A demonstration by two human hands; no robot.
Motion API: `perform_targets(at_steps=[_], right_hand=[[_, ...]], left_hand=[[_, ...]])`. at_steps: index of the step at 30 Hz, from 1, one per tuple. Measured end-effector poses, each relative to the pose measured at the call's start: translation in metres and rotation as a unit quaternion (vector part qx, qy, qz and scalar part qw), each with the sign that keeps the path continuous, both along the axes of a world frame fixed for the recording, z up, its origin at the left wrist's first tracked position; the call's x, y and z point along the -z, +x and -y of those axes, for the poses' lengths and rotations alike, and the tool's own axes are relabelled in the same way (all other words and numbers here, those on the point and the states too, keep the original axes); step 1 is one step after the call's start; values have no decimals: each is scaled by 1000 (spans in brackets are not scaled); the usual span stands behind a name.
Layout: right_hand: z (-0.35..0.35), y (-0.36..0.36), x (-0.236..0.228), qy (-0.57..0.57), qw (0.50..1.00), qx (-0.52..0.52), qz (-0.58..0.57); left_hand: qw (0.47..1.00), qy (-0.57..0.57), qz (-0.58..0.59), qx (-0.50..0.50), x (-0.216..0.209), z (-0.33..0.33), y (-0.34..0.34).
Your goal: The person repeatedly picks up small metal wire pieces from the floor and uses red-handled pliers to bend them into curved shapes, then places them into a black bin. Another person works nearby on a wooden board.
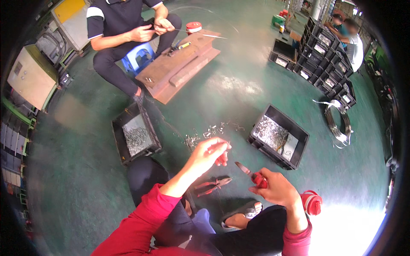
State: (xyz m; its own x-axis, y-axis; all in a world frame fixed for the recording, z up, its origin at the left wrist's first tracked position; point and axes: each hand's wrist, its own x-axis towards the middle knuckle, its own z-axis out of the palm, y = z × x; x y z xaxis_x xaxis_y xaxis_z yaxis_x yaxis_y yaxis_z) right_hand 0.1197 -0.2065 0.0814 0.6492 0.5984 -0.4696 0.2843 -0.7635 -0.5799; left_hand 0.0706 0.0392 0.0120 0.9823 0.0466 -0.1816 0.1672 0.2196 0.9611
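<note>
Gripped, right in the middle of the action, a red-handled knife with a short metal blade [255,177], clamped inside the right hand [275,187]! Slanted along its length from handle at lower right to tip at upper left, and pointed towards the left hand [209,152]. Stopped just short of those fingers, apart by a small gap, so lay nearest the right hand by its handle and the left by its tip. Curled, on that left side, with thumb close to fingertips; could not tell whether clamped on anything, and showed only a blurred red patch [222,160] underneath.

Lay below that gap, on the green painted floor [85,128]: red-handled metal pliers [218,183]. Glinted beyond the fingers: a loose scatter of small metal pieces [192,140].

Flanked all this with two black plastic crates, both loaded with small metal parts: one to the left [120,138], one to the right [271,153]. Stood close by the right forearm: a red lidded container [314,204]. And sat across the way, beside a low brown bench [183,59]: a co-worker in a dark shirt [117,21], with both hands on a thin strip!
</note>
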Motion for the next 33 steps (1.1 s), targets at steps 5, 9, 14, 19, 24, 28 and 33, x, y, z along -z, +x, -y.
perform_targets(at_steps=[5, 9, 14, 19, 24, 28, 33], right_hand=[[-4, -4, 3, 86, 992, 44, -75], [-8, -6, 6, 135, 978, 62, -149], [-10, -7, 10, 154, 968, 72, -185], [-9, -7, 15, 126, 976, 71, -164], [-8, -8, 18, 122, 977, 71, -162], [-9, -9, 21, 128, 978, 61, -156], [-9, -10, 22, 120, 985, 54, -115]], left_hand=[[959, -264, -98, 10, -2, -8, -2], [932, -339, -112, 56, -10, -14, -5], [992, -117, -38, 5, -17, -4, -10], [998, 47, 39, -6, -18, 4, -13], [999, 21, 28, 23, -20, 5, -16], [992, -106, -25, 61, -19, 4, -17], [985, -151, -39, 76, -16, 3, -18]])
